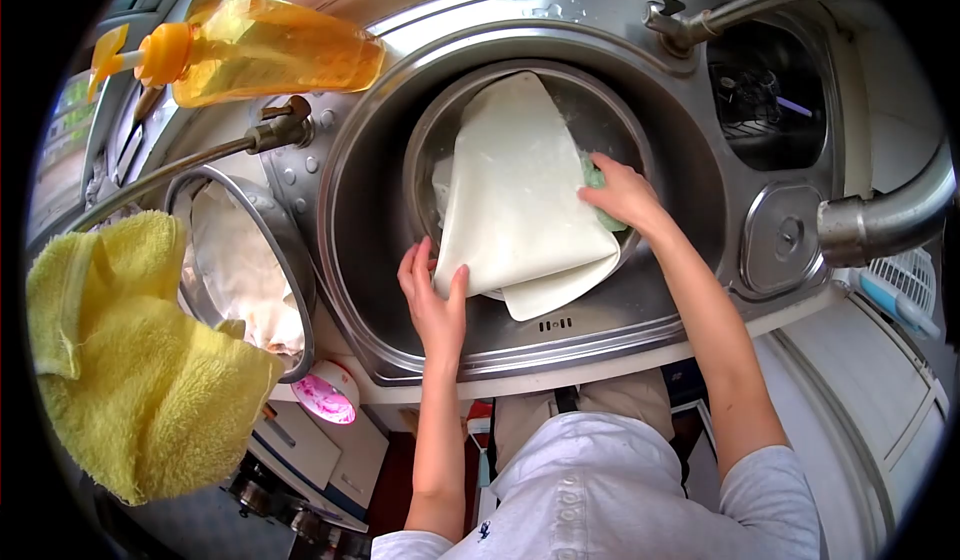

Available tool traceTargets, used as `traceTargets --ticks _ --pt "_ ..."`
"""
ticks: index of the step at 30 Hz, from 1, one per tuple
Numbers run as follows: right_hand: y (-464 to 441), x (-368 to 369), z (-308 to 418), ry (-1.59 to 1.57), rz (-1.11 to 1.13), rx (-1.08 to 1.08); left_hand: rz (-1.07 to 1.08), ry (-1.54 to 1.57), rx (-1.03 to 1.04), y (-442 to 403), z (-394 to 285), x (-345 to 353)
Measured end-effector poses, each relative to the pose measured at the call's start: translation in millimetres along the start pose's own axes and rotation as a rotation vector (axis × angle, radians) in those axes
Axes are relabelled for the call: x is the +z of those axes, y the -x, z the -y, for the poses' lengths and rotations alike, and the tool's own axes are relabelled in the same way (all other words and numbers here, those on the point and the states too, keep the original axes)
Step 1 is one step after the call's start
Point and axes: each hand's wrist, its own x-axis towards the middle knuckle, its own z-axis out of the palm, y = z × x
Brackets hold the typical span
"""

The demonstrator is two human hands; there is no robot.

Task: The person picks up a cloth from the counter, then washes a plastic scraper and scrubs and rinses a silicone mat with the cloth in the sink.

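A smooth, flexible cream sheet (525,195) lies folded over inside a round metal basin (418,140), which stands in the steel sink (690,200). At the sheet's lower left corner, my left hand (432,295) grips the edge between thumb and fingers. My right hand (622,195) is closed on a green sponge or cloth (590,172) at the sheet's right edge; part of the green piece is hidden under the fingers. What lies beneath the sheet is mostly covered, though some whitish material shows at its left side.
Left of the sink are an orange soap bottle (280,52), a yellow towel (150,350) hanging over a pipe, and a metal bowl (300,300) holding pale cloth. A faucet (690,25) stands at the back right, near a smaller sink (765,150) and a metal cover (785,235).
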Motion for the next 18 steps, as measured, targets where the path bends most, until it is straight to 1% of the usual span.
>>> traceTargets --ticks 1,2,3,4,5,6,7,8,9,10,11,13,14,16,17,18 --pt "1.9 -1.6 1.1 -0.003 -0.005 0.002 -0.014 -0.091 0.134 2.5 -1.3 -1.8" --pt "5.1 -1.8 3.9 0.02 -0.017 0.039 -0.035 -0.163 0.205 8.9 -4.7 -3.5" --pt "9.1 -1.3 8.5 0.044 -0.027 0.075 -0.035 -0.162 0.207 12.9 -9.2 -4.4" --pt "14.3 1.7 11.3 0.023 -0.101 0.097 -0.003 -0.188 0.225 16.3 -12.6 -4.9" --pt "22.1 1.1 14.5 0.023 -0.103 0.096 0.028 -0.213 0.243 18.4 -15.7 -4.7" --pt "32.1 -2.9 20.2 0.011 -0.143 0.069 0.076 -0.218 0.207 19.4 -18.5 -4.1" --pt "40.3 -4.2 23.4 0.001 -0.182 0.04 0.073 -0.217 0.207 19.3 -15.4 0.4" --pt "45.0 1.5 18.7 -0.016 -0.232 -0.045 0.136 -0.172 0.17 18.0 -8.2 7.2" --pt "48.4 4.4 22.2 -0.015 -0.23 -0.049 0.2 -0.127 0.131 16.2 -8.0 11.7" --pt "51.5 9.3 28.3 -0.182 -0.241 -0.195 0.318 -0.073 0.103 13.2 -8.8 17.1" --pt "54.9 14.3 36.4 -0.35 -0.253 -0.34 0.435 -0.107 0.135 8.5 -11.3 24.2" --pt "68.5 -1.8 84.6 -0.332 0.081 -0.264 0.498 0.158 0.094 0.4 -11.0 52.7" --pt "69.2 9.8 94.3 -0.313 0.093 -0.334 0.491 0.159 0.103 -6.8 11.7 71.4" --pt "75.8 30.0 108.4 -0.325 0.088 -0.458 0.621 0.97 -0.353 -23.2 60.4 110.6" --pt "82.9 37.1 114.0 -0.355 0.076 -0.513 0.625 1.243 -0.418 -31.7 52.9 110.7" --pt "92.6 46.9 118.4 -0.382 0.06 -0.572 0.641 1.444 -0.426 -38.6 37.2 104.1"
